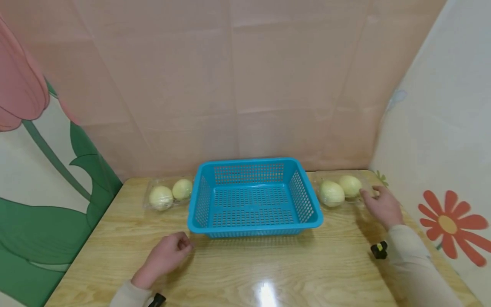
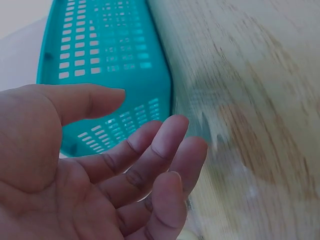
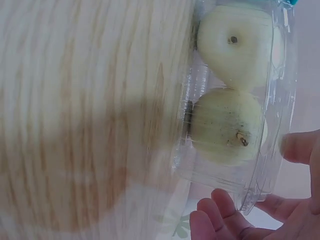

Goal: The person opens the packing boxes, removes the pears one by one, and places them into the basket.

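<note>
My right hand [image 1: 383, 207] is at the right end of a clear plastic clamshell box [image 1: 321, 177], which lies on the table. Two pale yellow-green round fruits [image 3: 227, 127] sit inside that box. In the right wrist view the thumb [image 3: 295, 147] comes right up to the box's long edge, while the loosely bent fingers [image 3: 222, 202] are at its end corner. My left hand [image 1: 167, 254] hovers over the table near the front left corner of a blue perforated plastic basket [image 1: 255, 230]. Nothing lies between its half-bent fingers [image 2: 170, 140] and thumb.
A second clear box [image 1: 146, 200] with two similar fruits [image 1: 161, 197] is left of the basket. The wood-grain table [image 1: 249, 264] meets a pinkish backdrop behind. Flower-printed walls stand close on both sides. Small black pieces [image 1: 379, 250] show by each wrist.
</note>
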{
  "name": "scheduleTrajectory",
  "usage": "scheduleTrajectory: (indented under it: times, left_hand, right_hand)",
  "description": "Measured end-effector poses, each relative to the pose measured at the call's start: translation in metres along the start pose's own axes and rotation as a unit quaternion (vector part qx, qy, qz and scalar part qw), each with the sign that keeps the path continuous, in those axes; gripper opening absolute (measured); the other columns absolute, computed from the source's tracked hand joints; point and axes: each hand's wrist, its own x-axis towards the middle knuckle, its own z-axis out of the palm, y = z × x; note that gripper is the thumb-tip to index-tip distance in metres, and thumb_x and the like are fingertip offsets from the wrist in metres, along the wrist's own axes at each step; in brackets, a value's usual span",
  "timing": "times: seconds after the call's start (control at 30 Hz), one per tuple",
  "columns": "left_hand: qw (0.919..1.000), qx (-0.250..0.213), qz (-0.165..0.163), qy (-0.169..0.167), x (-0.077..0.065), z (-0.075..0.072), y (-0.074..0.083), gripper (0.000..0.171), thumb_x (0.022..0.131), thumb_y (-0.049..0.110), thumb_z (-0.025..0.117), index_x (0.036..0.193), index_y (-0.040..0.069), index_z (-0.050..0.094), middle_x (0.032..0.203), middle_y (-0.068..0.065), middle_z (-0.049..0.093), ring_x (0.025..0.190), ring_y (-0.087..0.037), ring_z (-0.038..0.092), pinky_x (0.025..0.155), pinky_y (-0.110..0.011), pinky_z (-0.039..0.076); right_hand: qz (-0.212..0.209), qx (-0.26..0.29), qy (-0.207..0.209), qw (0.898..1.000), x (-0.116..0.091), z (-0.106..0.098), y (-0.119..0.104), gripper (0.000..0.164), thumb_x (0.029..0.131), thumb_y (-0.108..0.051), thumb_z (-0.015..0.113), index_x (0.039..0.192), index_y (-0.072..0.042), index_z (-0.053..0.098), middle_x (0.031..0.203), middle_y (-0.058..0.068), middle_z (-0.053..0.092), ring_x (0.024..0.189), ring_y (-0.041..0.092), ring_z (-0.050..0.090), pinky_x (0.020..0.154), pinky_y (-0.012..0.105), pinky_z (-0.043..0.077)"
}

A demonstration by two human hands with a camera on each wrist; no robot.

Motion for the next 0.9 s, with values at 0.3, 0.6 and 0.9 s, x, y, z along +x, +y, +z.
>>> scheduleTrajectory:
  times: [0.3,0.6,0.9]
  left_hand:
    - [1.0,0.003,-0.007,-0.005,0.001,0.002,0.002,0.01,0.09,0.019,0.07,0.088,0.01,0.067,0.074,0.002,0.06,0.065,-0.014,0.052,0.056,-0.03,0.044]
    - [0.9999,0.006,-0.01,-0.004,0.0,0.004,0.0,0.01,0.09,0.019,0.07,0.086,0.011,0.067,0.073,0.002,0.06,0.065,-0.013,0.053,0.057,-0.03,0.044]
    - [0.9999,-0.004,-0.011,-0.005,-0.002,0.004,0.002,0.01,0.091,0.018,0.07,0.086,0.01,0.067,0.072,0.001,0.06,0.064,-0.014,0.052,0.056,-0.029,0.044]
  right_hand:
    - [-0.003,0.0,-0.049,0.999,-0.006,-0.013,0.005,0.082,0.103,-0.055,0.039,0.149,0.012,0.026,0.133,0.046,0.044,0.115,0.06,0.049,0.081,0.063,0.048]
    - [-0.021,-0.001,-0.132,0.991,-0.013,-0.036,0.011,0.081,0.103,-0.052,0.042,0.149,0.013,0.025,0.139,0.05,0.034,0.122,0.062,0.043,0.084,0.063,0.049]
    - [-0.032,0.007,-0.17,0.985,-0.019,-0.053,0.013,0.071,0.104,-0.042,0.048,0.144,0.015,0.032,0.138,0.05,0.034,0.119,0.061,0.048,0.079,0.051,0.055]
